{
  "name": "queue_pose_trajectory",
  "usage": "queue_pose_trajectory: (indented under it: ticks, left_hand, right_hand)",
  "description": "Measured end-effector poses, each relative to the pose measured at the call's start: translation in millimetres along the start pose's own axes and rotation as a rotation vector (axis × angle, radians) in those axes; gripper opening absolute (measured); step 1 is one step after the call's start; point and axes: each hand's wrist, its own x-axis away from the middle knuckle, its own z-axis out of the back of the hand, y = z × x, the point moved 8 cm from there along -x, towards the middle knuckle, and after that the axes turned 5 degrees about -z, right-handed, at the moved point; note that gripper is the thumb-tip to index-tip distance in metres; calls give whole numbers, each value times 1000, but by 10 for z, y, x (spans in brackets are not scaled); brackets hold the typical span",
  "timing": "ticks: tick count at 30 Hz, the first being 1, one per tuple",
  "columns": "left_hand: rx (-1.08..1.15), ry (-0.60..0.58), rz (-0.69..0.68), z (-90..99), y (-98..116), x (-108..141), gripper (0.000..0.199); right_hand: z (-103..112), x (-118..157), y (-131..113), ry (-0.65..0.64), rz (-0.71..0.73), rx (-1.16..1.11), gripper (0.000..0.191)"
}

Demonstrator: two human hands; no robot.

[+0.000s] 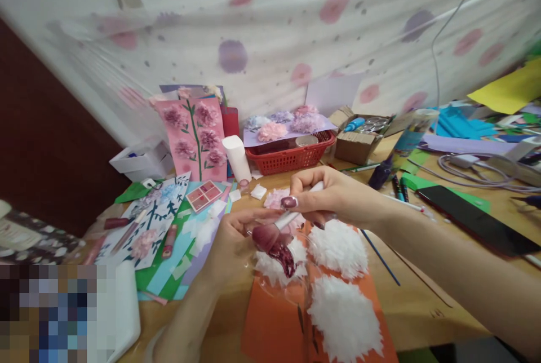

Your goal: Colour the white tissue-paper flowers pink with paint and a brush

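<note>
My right hand (315, 197) pinches a white-handled brush (289, 218), its fingers closed round the handle. Dark pink bristles (265, 237) point down to the left, over a clear plastic dish (281, 290) smeared with glossy dark red paint (286, 259). My left hand (236, 244) grips the left edge of that dish, fingers curled. Beneath the dish lies an orange sheet (270, 323). Fluffy white paper flowers sit on the sheet, one at the upper right (338, 249) and one at the lower right (346, 318); another shows through the dish.
Behind stand a pink flower card (194, 137), a white bottle (236, 159) and a red basket (291, 157). On the left are a palette (203, 196) and papers. To the right lie a phone (477, 221), a blue stick (380, 256) and a coiled cable (486, 171).
</note>
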Motion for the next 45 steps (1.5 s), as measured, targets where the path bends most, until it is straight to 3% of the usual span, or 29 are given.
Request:
queue_pose_trajectory:
  ticks: [7, 12, 21, 23, 26, 29, 32, 35, 38, 42, 45]
  left_hand:
    - [26, -3, 41, -24, -64, -8, 41]
    - [0, -55, -17, -51, -27, -19, 43]
    - [3, -89, -68, -33, -34, -3, 62]
    - [38, -81, -61, 19, -20, -9, 65]
    - [159, 86, 30, 308, -41, -45, 69]
    - [275, 308, 130, 708, -114, -91, 43]
    - [406, 580, 197, 1064, -245, -87, 42]
    - [427, 665, 211, 1182, -322, -96, 40]
    - [442, 688, 207, 1183, -345, -103, 38]
    - [454, 695, 209, 1151, -338, -110, 40]
    - [446, 698, 215, 1133, -337, -100, 41]
  right_hand:
    - [-71, -51, 236, -113, -122, -258, 35]
    - [-116, -35, 330, -181, -184, -483, 34]
    - [20, 128, 172, -68, -45, -551, 40]
    - [155, 148, 170, 23, -10, -455, 45]
    - [492, 194, 198, 325, 61, -92, 46]
    - [627, 245, 217, 534, 154, 357, 40]
    - [440, 177, 310, 469, 209, 830, 32]
    - [357, 88, 456, 408, 96, 1234, 24]
    - [450, 90, 458, 489, 19, 1305, 21]
    - [454, 98, 525, 471, 47, 1167, 23]
    - [563, 142, 625, 587, 19, 1078, 22]
